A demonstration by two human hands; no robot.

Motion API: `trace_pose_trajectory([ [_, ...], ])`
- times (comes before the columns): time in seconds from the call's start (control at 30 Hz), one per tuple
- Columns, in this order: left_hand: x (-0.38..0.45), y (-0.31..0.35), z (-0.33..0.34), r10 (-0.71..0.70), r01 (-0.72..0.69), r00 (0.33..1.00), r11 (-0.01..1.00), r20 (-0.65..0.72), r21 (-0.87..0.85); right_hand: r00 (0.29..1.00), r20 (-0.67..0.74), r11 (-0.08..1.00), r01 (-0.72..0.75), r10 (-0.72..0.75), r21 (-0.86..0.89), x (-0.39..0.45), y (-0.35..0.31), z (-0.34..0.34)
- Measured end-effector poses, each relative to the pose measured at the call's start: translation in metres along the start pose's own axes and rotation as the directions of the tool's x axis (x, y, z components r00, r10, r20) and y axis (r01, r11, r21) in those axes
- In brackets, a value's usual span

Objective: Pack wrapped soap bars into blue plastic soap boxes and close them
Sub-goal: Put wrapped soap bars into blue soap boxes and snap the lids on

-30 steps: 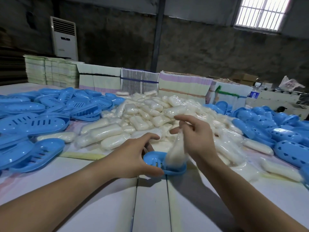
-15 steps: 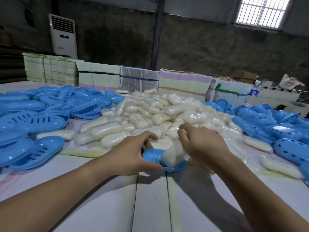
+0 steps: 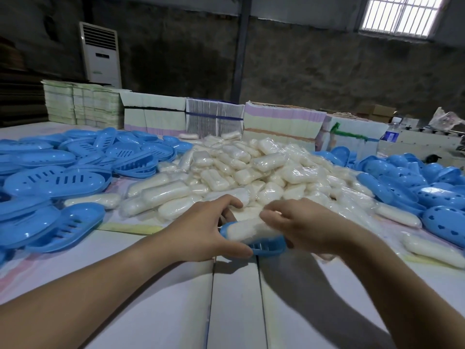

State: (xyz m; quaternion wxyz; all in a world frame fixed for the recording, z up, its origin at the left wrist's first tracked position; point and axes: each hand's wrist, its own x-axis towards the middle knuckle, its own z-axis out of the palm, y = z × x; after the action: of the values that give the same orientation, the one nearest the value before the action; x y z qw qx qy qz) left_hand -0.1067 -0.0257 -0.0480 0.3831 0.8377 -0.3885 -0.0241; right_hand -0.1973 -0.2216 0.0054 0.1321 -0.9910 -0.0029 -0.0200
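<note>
A blue slotted soap box base [image 3: 267,246] sits on the white table just in front of me. My left hand [image 3: 201,233] grips its left end, thumb along the near rim and fingers curled over the far side. A wrapped white soap bar [image 3: 251,229] lies lengthwise in the base. My right hand [image 3: 309,227] holds the bar's right end, fingers curled over it. Behind the hands rises a big heap of wrapped soap bars [image 3: 251,167].
Blue slotted box halves [image 3: 55,182] are piled on the left, and blue lids with heart cutouts [image 3: 432,195] on the right. Stacked flat cartons [image 3: 156,114] line the table's far edge. Loose soap bars [image 3: 432,250] lie at the right. Bare table boards [image 3: 234,311] lie near me.
My right hand has lowered the soap from hanging upright to lying flat in the blue base. My left hand has kept its grip on the base.
</note>
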Motion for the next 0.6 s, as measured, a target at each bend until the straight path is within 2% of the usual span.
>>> trace_pose_trajectory([
  [0.07,0.0,-0.001,-0.001,-0.001,0.001,1.0,1.0,0.015,-0.004,0.975,0.22,0.985,-0.024,-0.015,0.171,-0.006,0.016,-0.01],
  [0.1,0.0,-0.002,-0.001,0.001,-0.001,1.0,1.0,0.021,-0.005,0.964,0.265,0.979,-0.021,-0.034,0.202,-0.008,0.024,-0.013],
  [0.23,0.001,-0.005,-0.002,-0.001,0.001,1.0,1.0,0.029,-0.016,0.982,0.156,0.989,0.088,-0.106,0.116,-0.002,0.041,-0.018],
  [0.4,0.003,-0.008,-0.003,-0.001,0.001,1.0,1.0,0.013,-0.004,0.985,0.006,0.964,0.17,-0.175,0.204,0.006,0.035,0.0],
  [0.6,0.003,-0.01,-0.004,-0.008,0.008,1.0,1.0,0.012,-0.005,0.985,-0.004,0.962,0.167,-0.17,0.214,0.008,0.034,0.002],
])
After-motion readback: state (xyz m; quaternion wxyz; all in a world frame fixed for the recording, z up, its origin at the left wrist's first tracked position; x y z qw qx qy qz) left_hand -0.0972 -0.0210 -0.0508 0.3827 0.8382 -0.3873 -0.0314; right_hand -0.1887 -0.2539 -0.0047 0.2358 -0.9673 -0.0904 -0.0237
